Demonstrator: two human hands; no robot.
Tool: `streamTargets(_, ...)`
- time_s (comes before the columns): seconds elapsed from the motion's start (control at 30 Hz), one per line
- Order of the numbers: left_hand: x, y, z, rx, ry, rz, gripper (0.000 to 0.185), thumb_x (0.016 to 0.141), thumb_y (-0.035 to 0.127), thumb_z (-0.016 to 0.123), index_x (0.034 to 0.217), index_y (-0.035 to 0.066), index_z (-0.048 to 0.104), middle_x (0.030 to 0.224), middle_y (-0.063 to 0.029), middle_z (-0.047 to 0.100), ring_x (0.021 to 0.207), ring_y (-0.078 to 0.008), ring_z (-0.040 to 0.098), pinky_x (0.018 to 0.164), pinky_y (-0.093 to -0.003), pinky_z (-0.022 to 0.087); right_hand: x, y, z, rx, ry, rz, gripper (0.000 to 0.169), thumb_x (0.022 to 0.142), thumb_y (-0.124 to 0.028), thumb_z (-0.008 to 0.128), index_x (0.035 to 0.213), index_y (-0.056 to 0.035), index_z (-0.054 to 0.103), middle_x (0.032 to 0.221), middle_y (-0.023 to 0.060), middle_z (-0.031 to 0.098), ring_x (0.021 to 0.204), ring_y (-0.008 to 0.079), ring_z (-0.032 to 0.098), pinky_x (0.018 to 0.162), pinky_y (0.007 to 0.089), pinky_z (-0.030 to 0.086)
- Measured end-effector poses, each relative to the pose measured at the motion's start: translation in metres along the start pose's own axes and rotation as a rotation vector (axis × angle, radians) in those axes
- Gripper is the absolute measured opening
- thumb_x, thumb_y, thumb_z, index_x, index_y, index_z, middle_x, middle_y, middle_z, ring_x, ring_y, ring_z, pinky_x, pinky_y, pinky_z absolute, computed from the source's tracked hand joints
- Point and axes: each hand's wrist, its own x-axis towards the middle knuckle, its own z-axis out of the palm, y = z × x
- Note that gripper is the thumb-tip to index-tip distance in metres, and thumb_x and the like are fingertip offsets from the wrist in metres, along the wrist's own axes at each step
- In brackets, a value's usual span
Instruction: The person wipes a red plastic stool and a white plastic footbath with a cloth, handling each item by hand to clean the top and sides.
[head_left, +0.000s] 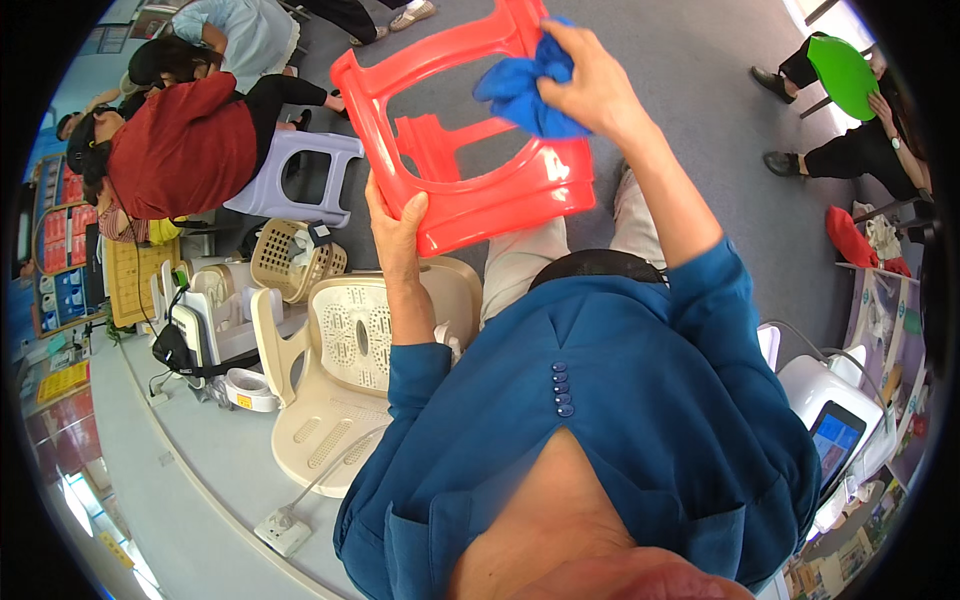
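Note:
A glossy red plastic stool (480, 214) is held up before me, turned on its side so that its arched leg openings show. My left hand (396, 225) grips its lower left corner, with the thumb on the near face. In my right hand (592, 86) is a bunched blue cloth (529, 90), which lies against the stool's right side. Part of the cloth and of the stool's upper right edge is covered by that hand. Below the stool my legs (525, 255) show in light trousers.
To the left, a person in a red top (184, 146) sits on a pale purple plastic stool (307, 176). A beige basket (296, 259) and a beige plastic chair (337, 420) stand beside me. At right are a white device with a screen (836, 435) and a person holding a green stool (844, 79).

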Motion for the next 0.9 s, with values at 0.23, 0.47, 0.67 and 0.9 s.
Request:
streamTargets(0.23,0.006,-0.009,-0.011,-0.072,0.005,-0.033,0.078,0.079,0.016,0.075,0.144,0.001,0.034,0.132,-0.0142,0.049,0.118,-0.0224,0.052,0.101,-0.0352,0.044,-0.097,-0.019,-0.030,0.255,-0.244,0.290,0.072,0.071,-0.019,0.068,0.138,-0.0051,0.047,0.129,0.0213,0.053,0.119,0.0360,0.054,0.102,0.0386,0.043)
streamTargets(0.47,0.004,-0.006,-0.024,0.035,-0.153,0.018,0.083,0.076,0.020,0.077,0.145,0.003,0.033,0.137,-0.0117,0.047,0.120,-0.0227,0.051,0.101,-0.0349,0.044,-0.073,0.011,-0.013,0.849,0.015,0.610,0.077,0.074,-0.015,0.069,0.143,-0.0001,0.039,0.127,0.0201,0.057,0.112,0.0242,0.058,0.094,0.0313,0.047)
streamTargets(0.67,-0.006,-0.018,-0.056,0.034,-0.129,-0.035,0.084,0.082,0.030,0.070,0.148,0.002,0.027,0.149,-0.0159,0.034,0.135,-0.0296,0.037,0.111,-0.0402,0.031,-0.074,0.001,-0.007,0.990,-0.279,0.589,0.076,0.075,-0.012,0.068,0.145,-0.0027,0.039,0.118,0.0150,0.060,0.102,0.0186,0.059,0.089,0.0288,0.047)
streamTargets(0.9,-0.012,0.042,0.011,1.263,-0.362,0.719,0.060,0.085,0.033,0.066,0.134,0.001,0.049,0.126,-0.0223,0.057,0.127,-0.0403,0.046,0.106,-0.0428,0.035,-0.087,-0.018,0.001,1.032,-0.222,0.671,0.075,0.073,-0.005,0.067,0.144,-0.0057,0.042,0.103,0.0084,0.065,0.090,0.0155,0.062,0.083,0.0286,0.050)
